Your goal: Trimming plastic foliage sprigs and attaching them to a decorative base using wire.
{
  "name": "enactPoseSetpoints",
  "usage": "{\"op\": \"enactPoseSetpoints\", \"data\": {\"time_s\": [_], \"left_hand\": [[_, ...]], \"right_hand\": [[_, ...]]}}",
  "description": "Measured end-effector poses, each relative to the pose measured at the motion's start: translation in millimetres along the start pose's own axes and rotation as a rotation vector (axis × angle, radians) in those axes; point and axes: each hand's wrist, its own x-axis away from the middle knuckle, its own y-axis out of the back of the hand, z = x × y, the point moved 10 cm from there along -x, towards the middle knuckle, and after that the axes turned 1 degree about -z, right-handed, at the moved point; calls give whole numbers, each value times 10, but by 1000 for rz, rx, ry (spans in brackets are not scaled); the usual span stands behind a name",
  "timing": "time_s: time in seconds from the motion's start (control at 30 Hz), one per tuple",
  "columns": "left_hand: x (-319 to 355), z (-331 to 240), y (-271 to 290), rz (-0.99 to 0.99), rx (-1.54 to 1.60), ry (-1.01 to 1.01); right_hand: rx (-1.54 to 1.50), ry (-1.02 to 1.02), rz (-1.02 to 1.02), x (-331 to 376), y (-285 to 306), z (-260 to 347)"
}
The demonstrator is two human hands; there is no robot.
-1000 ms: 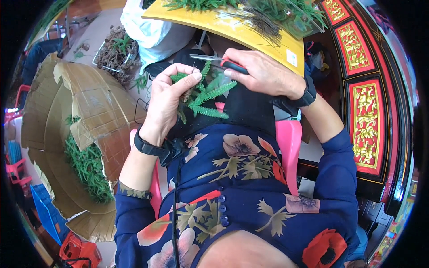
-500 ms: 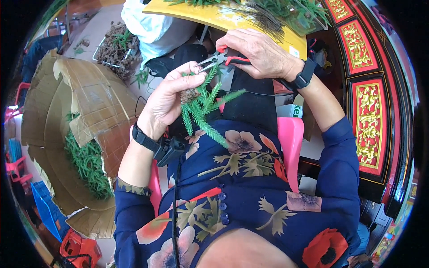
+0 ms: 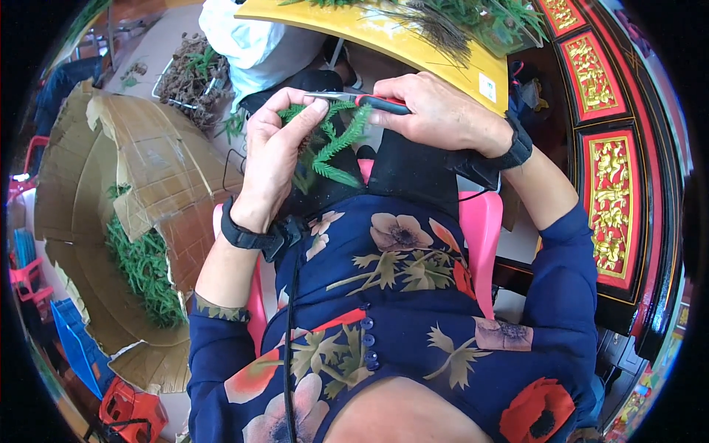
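Note:
Between thumb and fingers, my left hand (image 3: pixel 277 148) pinches a green artificial fir sprig (image 3: pixel 336 148), its fronds hanging over my lap. My right hand (image 3: pixel 443 114) is wrapped round the red-and-black handles of a pair of pliers (image 3: pixel 382 103). The metal jaws point left and reach my left fingertips at the top of the sprig. What the jaws touch there is too small to make out, and part of the sprig's base is hidden behind my left fingers.
A yellow table (image 3: pixel 325 23) holding green sprigs and thin dark stems (image 3: pixel 436 33) stands ahead. On the left is a torn cardboard box (image 3: pixel 81 221) with many green sprigs (image 3: pixel 144 273). Beyond lie a white basket of brown pieces (image 3: pixel 193 81) and a white bag (image 3: pixel 236 44). Carved panelling (image 3: pixel 611 199) stands right.
The pliers have turned from slanting to nearly level, with their handles closer together. My right hand has moved slightly down and right; the sprig has turned in my left hand.

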Motion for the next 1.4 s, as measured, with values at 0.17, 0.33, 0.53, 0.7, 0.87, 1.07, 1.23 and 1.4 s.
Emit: {"op": "enactPoseSetpoints", "data": {"time_s": [0.17,0.33,0.53,0.7,0.87,1.07,1.23,1.4], "left_hand": [[21,25,-77,24,128,57],[9,31,-109,93,154,73],[30,152,-144,242,242,205],[144,117,-403,438,539,284],[195,91,-483,539,648,313],[89,-9,-274,255,302,144],[44,-102,-1,-16,-33,-55],[46,-115,-3,-78,-30,-95]], "right_hand": [[46,85,-97,27,155,-16],[223,370,-313,63,334,48],[322,551,-420,105,441,215],[311,661,-435,82,479,306],[200,659,-357,40,421,328],[75,510,-260,-9,356,198],[15,112,-32,-1,196,125],[-37,-55,-84,102,261,64]]}}
